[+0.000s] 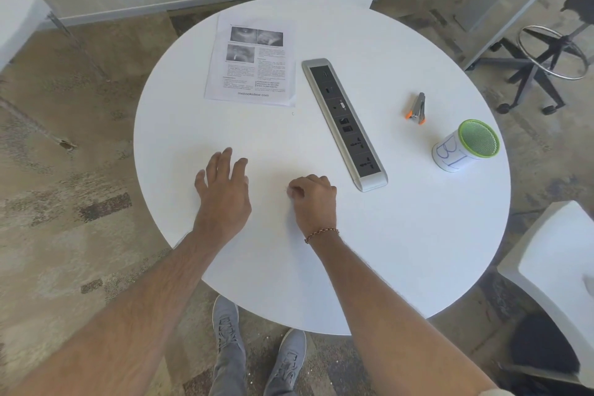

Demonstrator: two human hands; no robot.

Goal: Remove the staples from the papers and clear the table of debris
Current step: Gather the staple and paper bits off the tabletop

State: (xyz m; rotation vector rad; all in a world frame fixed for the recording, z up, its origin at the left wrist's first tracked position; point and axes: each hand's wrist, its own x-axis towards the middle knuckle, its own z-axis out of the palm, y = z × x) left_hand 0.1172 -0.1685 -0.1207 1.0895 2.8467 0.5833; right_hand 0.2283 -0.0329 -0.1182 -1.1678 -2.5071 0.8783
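A stack of printed papers (252,63) lies at the far left of the round white table (401,251). A tiny loose staple (292,113) rests just below the papers' near right corner. The grey and orange staple remover (417,108) lies right of the power strip. A green-rimmed mesh cup (466,146) with a handwritten label stands at the right. My left hand (223,190) lies flat on the table near the front edge, fingers spread. My right hand (313,198) rests beside it with fingers curled and pinched together; whether it holds a staple is hidden.
A silver and black power strip (344,122) runs diagonally across the table's middle. White chairs stand at the right (559,267) and far left. A stool base (543,61) sits on the carpet at the far right. My grey shoes (254,341) show under the table's front edge.
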